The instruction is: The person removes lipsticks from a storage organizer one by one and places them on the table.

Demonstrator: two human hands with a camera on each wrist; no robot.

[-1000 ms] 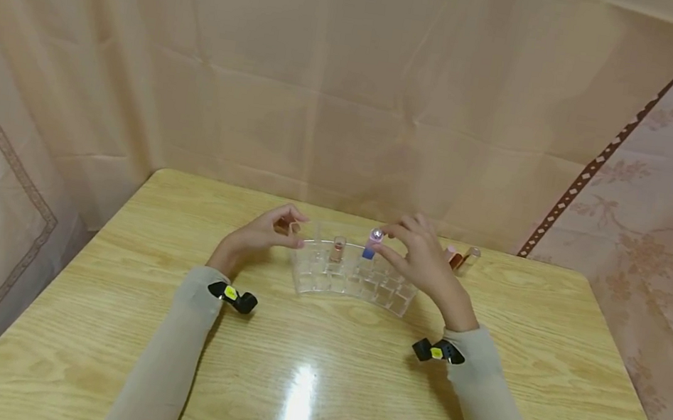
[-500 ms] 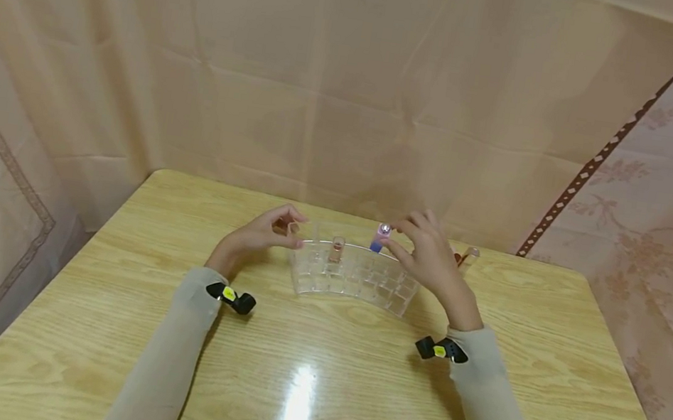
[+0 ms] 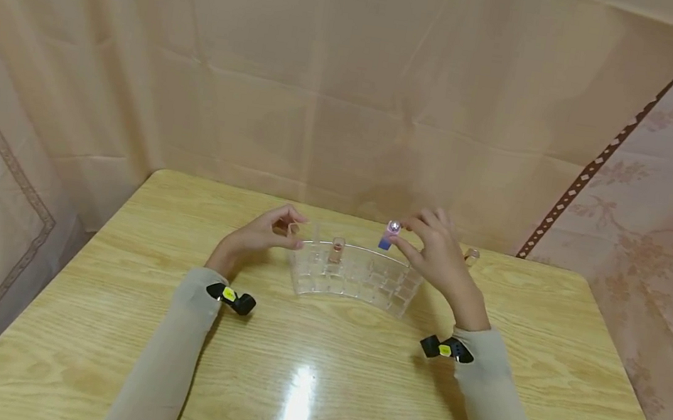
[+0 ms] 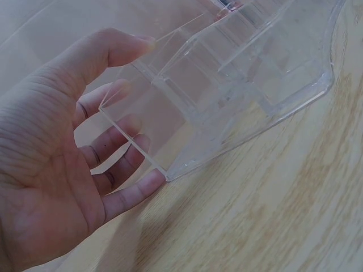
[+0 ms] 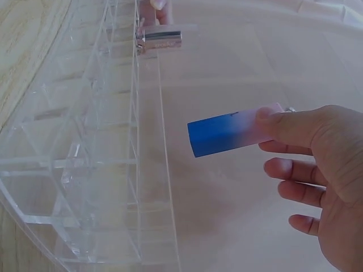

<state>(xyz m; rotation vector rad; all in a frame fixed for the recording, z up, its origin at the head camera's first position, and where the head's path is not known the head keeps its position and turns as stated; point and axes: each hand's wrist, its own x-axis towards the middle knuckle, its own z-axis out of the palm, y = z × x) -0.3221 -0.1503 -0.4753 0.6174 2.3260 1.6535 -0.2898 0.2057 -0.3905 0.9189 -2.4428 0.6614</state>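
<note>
A clear, curved lipstick organizer (image 3: 354, 288) with tiered compartments stands on the table. My left hand (image 3: 262, 232) holds its left end; in the left wrist view the thumb lies along the top edge and the other fingers reach around the side wall (image 4: 150, 122). Between thumb and fingertips, my right hand (image 3: 440, 262) pinches a lipstick tube (image 5: 221, 133), blue at the bottom fading to pink, with a shiny faceted top. The tube hangs above the organizer's back right edge, apart from it. Another lipstick (image 3: 337, 249), copper-toned with a clear top, stands upright in the back row.
Just past my right hand, a small clear-ended tube (image 3: 472, 256) shows on the table, partly hidden. Wood-grain table (image 3: 262, 372) extends in front of the organizer. A beige curtain (image 3: 299, 104) hangs close behind the table's far edge.
My right hand has moved right and slightly up with the blue-and-pink lipstick, now covering more of the items lying at the right. The left hand and the organizer have stayed put.
</note>
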